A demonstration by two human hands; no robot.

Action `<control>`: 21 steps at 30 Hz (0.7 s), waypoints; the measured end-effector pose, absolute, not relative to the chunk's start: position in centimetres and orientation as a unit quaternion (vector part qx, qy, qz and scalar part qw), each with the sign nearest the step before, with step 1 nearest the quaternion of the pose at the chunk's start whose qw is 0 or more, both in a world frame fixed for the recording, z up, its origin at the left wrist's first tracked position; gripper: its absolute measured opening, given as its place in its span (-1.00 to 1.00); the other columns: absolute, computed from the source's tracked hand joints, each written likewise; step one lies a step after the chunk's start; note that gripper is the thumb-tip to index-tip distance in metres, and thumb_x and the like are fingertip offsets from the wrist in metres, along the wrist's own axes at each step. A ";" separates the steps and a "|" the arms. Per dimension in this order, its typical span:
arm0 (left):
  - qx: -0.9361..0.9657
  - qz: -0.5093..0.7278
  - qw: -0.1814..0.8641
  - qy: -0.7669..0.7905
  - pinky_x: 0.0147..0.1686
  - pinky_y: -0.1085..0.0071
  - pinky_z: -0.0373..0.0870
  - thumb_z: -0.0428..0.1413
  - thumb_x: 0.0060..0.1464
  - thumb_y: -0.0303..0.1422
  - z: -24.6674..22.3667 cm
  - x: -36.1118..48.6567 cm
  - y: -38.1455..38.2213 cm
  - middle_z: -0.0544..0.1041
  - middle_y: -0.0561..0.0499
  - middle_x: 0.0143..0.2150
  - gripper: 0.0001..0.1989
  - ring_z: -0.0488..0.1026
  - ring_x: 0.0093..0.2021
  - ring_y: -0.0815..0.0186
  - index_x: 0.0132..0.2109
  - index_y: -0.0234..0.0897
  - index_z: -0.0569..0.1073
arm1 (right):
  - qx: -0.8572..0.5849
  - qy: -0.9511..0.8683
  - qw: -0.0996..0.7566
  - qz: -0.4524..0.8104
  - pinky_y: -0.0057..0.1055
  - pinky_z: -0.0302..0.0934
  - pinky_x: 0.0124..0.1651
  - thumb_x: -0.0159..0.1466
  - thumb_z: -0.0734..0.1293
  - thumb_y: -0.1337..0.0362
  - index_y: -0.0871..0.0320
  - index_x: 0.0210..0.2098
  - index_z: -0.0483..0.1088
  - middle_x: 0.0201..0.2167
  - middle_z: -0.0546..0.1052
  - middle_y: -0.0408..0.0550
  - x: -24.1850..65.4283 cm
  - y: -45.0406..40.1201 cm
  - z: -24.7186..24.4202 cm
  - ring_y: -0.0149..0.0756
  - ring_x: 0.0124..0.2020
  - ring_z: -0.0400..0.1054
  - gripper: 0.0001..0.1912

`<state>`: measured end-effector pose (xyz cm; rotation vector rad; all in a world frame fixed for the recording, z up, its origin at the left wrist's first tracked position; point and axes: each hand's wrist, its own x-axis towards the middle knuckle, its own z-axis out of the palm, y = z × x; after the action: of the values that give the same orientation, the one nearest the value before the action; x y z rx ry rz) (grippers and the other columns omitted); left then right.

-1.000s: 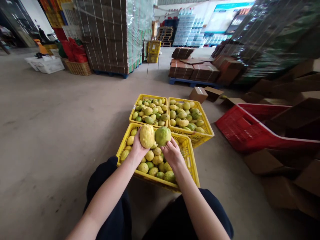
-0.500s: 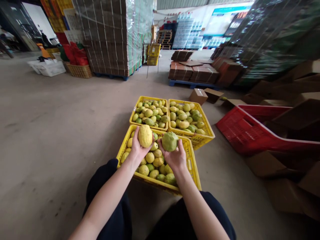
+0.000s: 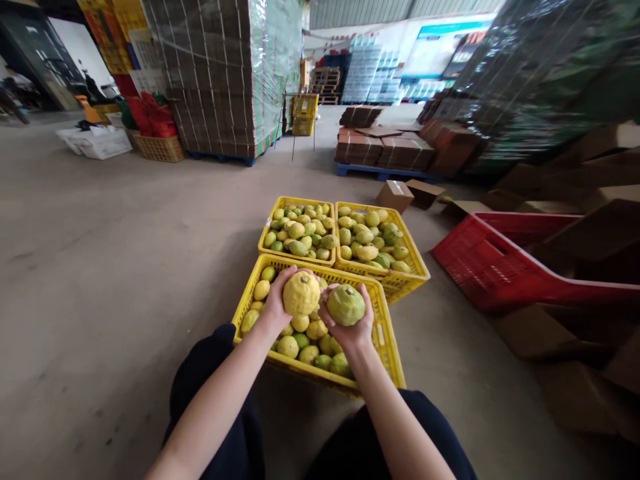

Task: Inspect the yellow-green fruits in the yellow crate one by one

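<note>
My left hand [image 3: 276, 303] is wrapped round a bumpy yellow fruit [image 3: 301, 293], its stem end facing up. Close beside it on the right, a green fruit [image 3: 345, 305] rests in my right hand [image 3: 356, 331], with the fingers curled round it. Both fruits are above the near yellow crate [image 3: 393, 340], which holds several yellow and green fruits and is partly hidden by my hands. Behind it stand two more yellow crates of similar fruit, one at the back left [image 3: 263, 230] and one at the back right [image 3: 416, 257].
A red crate [image 3: 480, 260] with cardboard in it lies at the right, among open cardboard boxes [image 3: 543, 333]. A small carton [image 3: 395, 196] is behind the fruit crates. Farther back are flattened cartons [image 3: 405, 152] on a blue pallet and a tall wrapped stack [image 3: 210, 80].
Both hands have moved slightly down and nearer to me with their fruits. The yellow fruit has been turned and has shifted right; both stem ends now show.
</note>
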<state>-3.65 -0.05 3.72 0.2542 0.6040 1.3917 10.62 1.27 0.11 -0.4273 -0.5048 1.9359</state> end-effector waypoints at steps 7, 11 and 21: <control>0.212 0.620 0.720 0.229 -0.27 0.28 0.51 0.20 -0.05 -0.20 2.9 -3.8 -0.1 0.52 -0.03 -0.50 -0.74 0.57 -0.35 0.15 -0.49 -0.33 0.50 | -0.153 -0.258 0.499 0.813 -0.54 0.09 -0.76 0.11 0.39 -0.08 0.23 -0.43 0.51 -0.55 0.51 0.04 10.9 1.0 0.0 -0.31 -0.59 0.34 -0.56; 0.216 0.618 0.718 0.235 -0.22 0.25 0.51 0.16 0.02 -0.25 2.9 -3.8 -0.2 0.53 -0.05 -0.48 -0.76 0.58 -0.31 0.13 -0.49 -0.32 0.50 | -0.146 -0.244 0.500 0.818 -0.53 0.11 -0.75 0.17 0.33 -0.04 0.19 -0.42 0.49 -0.50 0.54 0.02 10.8 0.9 0.0 -0.26 -0.51 0.39 -0.62; 0.137 0.598 0.748 0.251 -0.33 0.30 0.46 0.05 0.14 -0.32 3.7 -3.8 -0.4 0.49 -0.05 -0.50 -0.74 0.50 -0.47 0.23 -0.48 -0.30 0.46 | -0.179 -0.218 0.500 0.819 -0.54 0.11 -0.77 0.23 0.27 -0.08 0.20 -0.47 0.45 -0.55 0.51 0.04 10.4 0.8 0.9 -0.29 -0.59 0.38 -0.55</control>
<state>-3.83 -0.44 3.65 0.2991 0.5492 1.3085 10.44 0.76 0.92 -0.4317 -0.5270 1.9799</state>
